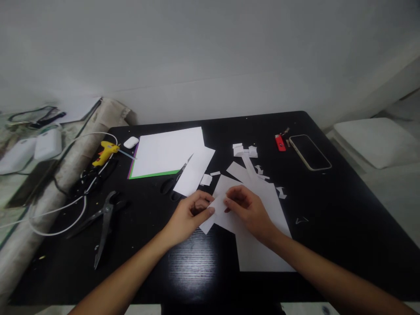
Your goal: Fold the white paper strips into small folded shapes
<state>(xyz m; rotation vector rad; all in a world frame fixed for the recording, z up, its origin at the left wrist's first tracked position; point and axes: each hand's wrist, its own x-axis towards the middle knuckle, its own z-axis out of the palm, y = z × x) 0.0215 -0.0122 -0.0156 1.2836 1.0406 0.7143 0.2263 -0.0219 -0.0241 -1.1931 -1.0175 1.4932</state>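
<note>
My left hand point(193, 213) pinches a small piece of white paper point(218, 207) between thumb and fingers, above the desk's front middle. My right hand point(247, 210) is closed with curled fingers, its thumb and fingertips at the right side of the same piece. White sheets point(259, 249) lie under and around my right hand, so the outlines of the held piece partly merge with them. Just beyond my left hand lies a loose white paper strip point(195, 170), partly over black-handled scissors point(168, 186). Folded white paper pieces point(244, 151) sit farther back.
On the black desk point(147, 258), large pliers-like cutters point(106, 214), a yellow glue gun point(106, 153), a white cable point(84, 210) and an earbud case point(131, 142) lie left. A paper stack point(167, 148) is behind. A red lighter point(280, 142) and a phone point(310, 152) lie right.
</note>
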